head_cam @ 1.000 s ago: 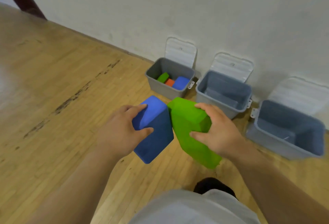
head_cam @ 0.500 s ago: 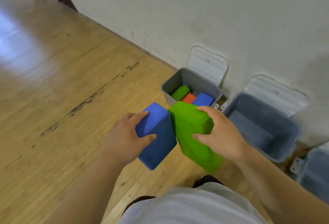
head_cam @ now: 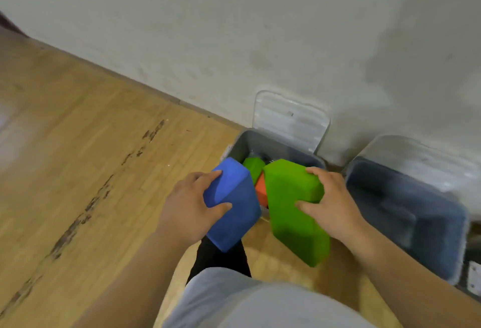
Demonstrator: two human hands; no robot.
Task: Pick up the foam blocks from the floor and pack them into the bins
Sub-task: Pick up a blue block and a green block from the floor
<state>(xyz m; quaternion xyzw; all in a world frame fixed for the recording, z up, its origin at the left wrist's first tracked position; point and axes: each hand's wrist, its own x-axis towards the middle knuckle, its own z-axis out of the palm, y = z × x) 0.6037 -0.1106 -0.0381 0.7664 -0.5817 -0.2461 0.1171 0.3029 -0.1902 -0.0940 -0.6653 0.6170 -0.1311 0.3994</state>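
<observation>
Head view: carry stage, drop not yet made. Gripping blue foam block [head_cam: 234,213] in left hand [head_cam: 187,208], thumb across the near face, fingers curled over the upper end. Gripping green foam block [head_cam: 294,213] in right hand [head_cam: 335,205], same wrap, thumb on the front face, fingers over the top edge. Holding both in the air side by side, upper ends above the near rim of the grey bin [head_cam: 286,145], lower ends out over the floor [head_cam: 78,171]. Close together at the top; cannot tell if touching.

Progress: partly done, judging by contents. Already in that bin: a small green block [head_cam: 253,167] and an orange block [head_cam: 261,189], visible in the gap between the two held ones; possibly more hidden behind them. Lid [head_cam: 289,119] up against the wall [head_cam: 234,28], so nothing in the way. Left to do: lowering these two in. Second bin [head_cam: 390,197] just to the right, nothing visible inside. No loose blocks on the floor in view; rest of the room out of shot, so remaining count unknown.

Orientation: long axis of each held block steep, upper end leaning away toward the bin, lower end back toward the person. Blue close to straight down the frame; green slanting lower-right. Splayed apart at the bottom. Probably needs turning flatter to sit beside the blocks inside.
</observation>
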